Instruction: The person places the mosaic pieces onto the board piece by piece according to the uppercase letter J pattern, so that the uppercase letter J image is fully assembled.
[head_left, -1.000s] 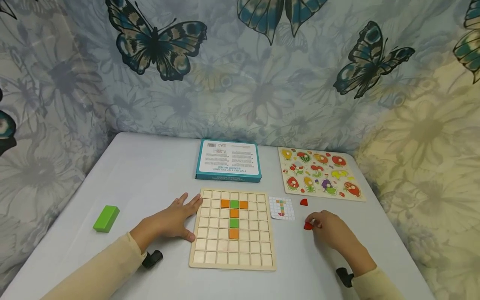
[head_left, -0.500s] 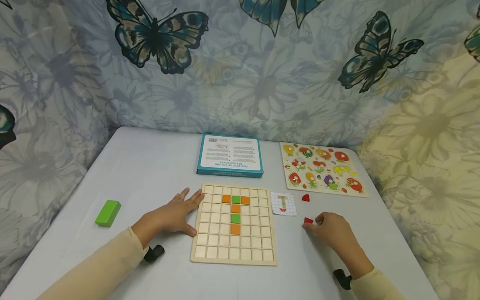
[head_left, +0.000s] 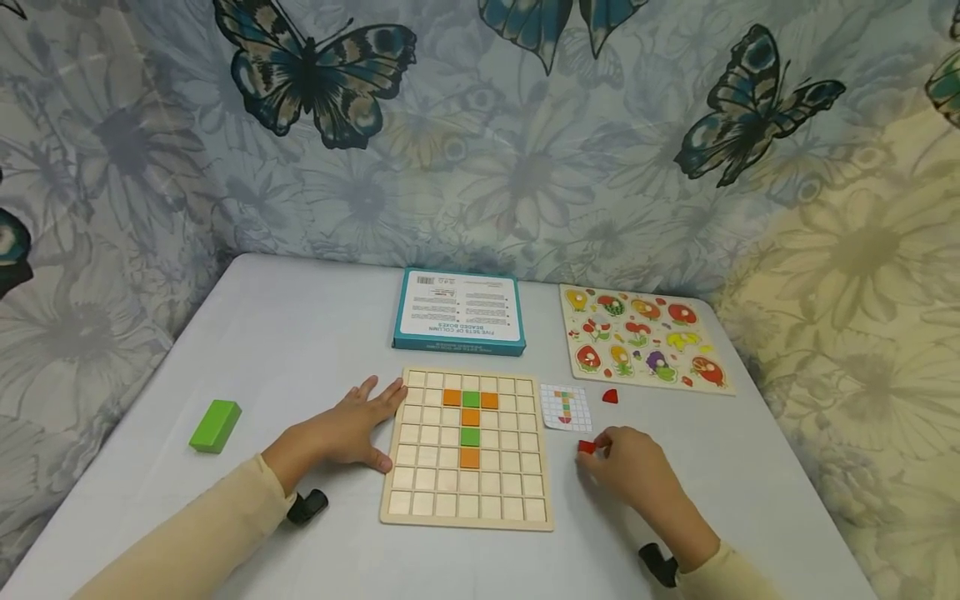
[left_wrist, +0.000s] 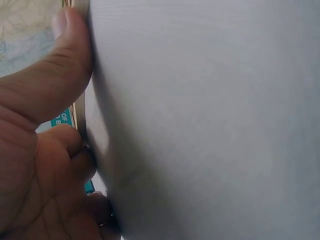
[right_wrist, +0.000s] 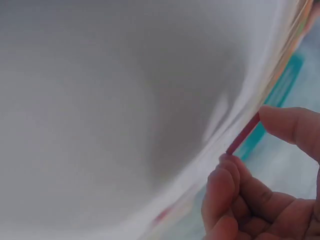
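My left hand [head_left: 351, 427] lies with fingers spread at the left edge of a wooden grid board [head_left: 435, 504], thumb and fingertips touching its rim. Orange and green square tiles [head_left: 470, 417] form a T shape on the board. Between thumb and fingertips, my right hand [head_left: 637, 467] pinches a flat red piece [head_left: 587, 447] to the right of the board; the right wrist view shows this red piece [right_wrist: 243, 132] edge-on. Another red piece with a curved side [head_left: 611, 397] lies beyond that hand. A small pattern card [head_left: 566, 408] rests next to the board's right edge.
A teal box [head_left: 459, 312] lies at the back middle of the white table. To its right is a fruit puzzle board [head_left: 645, 342]. A green block [head_left: 215, 427] sits at the left. Butterfly-print cloth [head_left: 525, 183] hangs behind.
My right hand has taken hold of the nearer red piece and moved it left toward the grid board. The left hand stays at the board's edge. The head view has shifted slightly.
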